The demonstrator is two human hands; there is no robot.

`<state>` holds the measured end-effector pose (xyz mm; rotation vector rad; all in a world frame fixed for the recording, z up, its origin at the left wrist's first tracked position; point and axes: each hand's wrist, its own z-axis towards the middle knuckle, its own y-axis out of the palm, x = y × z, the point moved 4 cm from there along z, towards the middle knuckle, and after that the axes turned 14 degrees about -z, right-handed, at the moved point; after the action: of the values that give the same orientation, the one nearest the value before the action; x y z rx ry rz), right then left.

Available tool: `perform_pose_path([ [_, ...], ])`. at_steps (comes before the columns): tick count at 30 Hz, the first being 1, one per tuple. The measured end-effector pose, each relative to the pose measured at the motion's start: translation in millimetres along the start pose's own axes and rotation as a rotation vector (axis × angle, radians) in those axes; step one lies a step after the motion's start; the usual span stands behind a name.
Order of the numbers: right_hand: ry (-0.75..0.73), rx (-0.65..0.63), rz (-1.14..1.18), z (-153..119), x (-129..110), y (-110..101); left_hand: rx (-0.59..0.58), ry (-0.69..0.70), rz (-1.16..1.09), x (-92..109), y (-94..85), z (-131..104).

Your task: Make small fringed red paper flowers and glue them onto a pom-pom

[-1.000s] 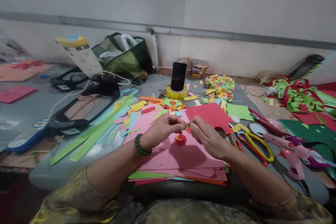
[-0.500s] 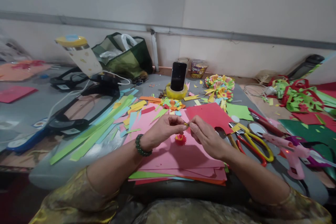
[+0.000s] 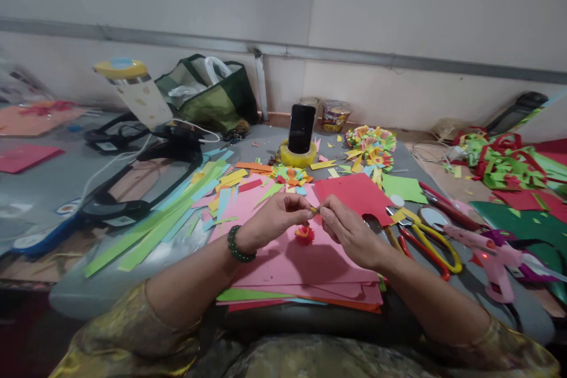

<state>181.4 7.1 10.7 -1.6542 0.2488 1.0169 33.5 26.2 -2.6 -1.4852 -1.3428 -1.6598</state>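
My left hand (image 3: 277,218) and my right hand (image 3: 349,229) meet above a stack of pink paper sheets (image 3: 305,269). Both pinch a tiny yellow paper piece (image 3: 314,210) between their fingertips. A green bead bracelet (image 3: 238,246) circles my left wrist. Just below the hands, a small red and yellow paper flower (image 3: 303,234) lies on the pink stack. A red sheet (image 3: 354,192) with a cut-out lies beyond my right hand.
Yellow-handled scissors (image 3: 427,240), red-handled scissors (image 3: 410,248) and a pink glue gun (image 3: 489,254) lie to the right. A phone (image 3: 301,129) stands in a yellow tape roll (image 3: 297,156). Finished paper flowers (image 3: 371,144), green strips (image 3: 155,227), a green bag (image 3: 208,94) and a bottle (image 3: 133,91) lie further back.
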Motion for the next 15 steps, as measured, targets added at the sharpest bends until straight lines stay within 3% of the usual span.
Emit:
perform_pose_path([
  [15, 0.011, -0.054, -0.054, -1.0, -1.6, -1.4, -0.064, -0.046, 0.066, 5.9, 1.1, -1.9],
])
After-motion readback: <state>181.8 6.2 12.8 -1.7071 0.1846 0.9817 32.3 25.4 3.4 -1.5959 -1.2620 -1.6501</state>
